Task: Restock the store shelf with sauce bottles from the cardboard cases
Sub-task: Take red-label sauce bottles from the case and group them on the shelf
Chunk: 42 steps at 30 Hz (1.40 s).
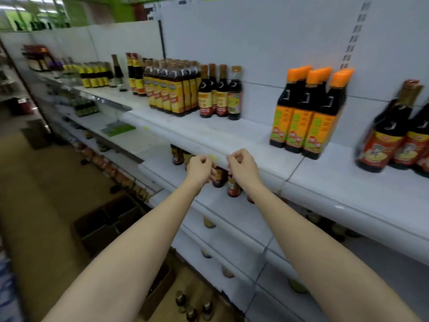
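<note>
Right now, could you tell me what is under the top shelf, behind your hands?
Dark sauce bottles stand under the top shelf; the left hand and right hand cover their tops.

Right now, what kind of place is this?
Most likely a grocery store aisle: long white tiered shelving, rows of labelled sauce bottles facing outward, and an open cardboard case on the floor below.

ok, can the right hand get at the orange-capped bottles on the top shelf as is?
Probably yes. The right hand is at the shelf edge, holding no bottle, and the shelf between it and the orange-capped bottles is bare. They stand up and to its right.
</note>
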Each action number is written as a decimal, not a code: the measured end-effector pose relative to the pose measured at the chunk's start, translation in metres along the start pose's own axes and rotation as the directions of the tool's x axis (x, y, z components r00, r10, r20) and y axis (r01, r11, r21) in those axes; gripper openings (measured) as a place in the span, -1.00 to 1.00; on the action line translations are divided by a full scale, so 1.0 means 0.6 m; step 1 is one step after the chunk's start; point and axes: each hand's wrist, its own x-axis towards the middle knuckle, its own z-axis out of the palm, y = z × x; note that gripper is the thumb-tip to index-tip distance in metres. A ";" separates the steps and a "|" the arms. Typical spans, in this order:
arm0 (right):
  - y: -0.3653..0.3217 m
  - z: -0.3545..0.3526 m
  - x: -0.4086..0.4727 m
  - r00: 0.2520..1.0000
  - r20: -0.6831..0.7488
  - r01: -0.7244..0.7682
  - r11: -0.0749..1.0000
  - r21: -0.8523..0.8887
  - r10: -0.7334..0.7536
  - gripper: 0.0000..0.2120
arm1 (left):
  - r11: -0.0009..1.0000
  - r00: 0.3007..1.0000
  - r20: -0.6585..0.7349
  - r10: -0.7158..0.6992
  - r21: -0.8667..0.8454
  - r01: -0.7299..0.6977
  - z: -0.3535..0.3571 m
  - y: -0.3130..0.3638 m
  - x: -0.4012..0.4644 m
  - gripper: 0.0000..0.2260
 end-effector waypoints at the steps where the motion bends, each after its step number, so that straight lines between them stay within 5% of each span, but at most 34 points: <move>1: 0.001 0.034 -0.011 1.000 0.030 -0.006 1.000 -0.001 0.006 -0.81 | 1.000 1.000 -0.010 -0.018 0.002 0.018 -0.031 -0.020 -0.006 -0.72; 10: 0.035 0.327 -0.121 0.965 0.238 -0.114 0.993 -0.006 0.112 -0.85 | 0.969 0.966 -0.093 -0.241 0.038 0.246 -0.277 -0.216 -0.051 -0.74; 22: 0.061 0.557 -0.178 0.902 0.338 -0.276 0.961 -0.022 0.267 -0.88 | 0.910 0.892 -0.179 -0.414 -0.081 0.406 -0.492 -0.363 -0.061 -0.77; 42: 0.157 1.011 0.018 0.662 0.556 -0.516 0.844 -0.149 0.503 -0.83 | 0.774 0.727 -0.329 -0.602 -0.017 0.633 -0.757 -0.557 0.215 -0.84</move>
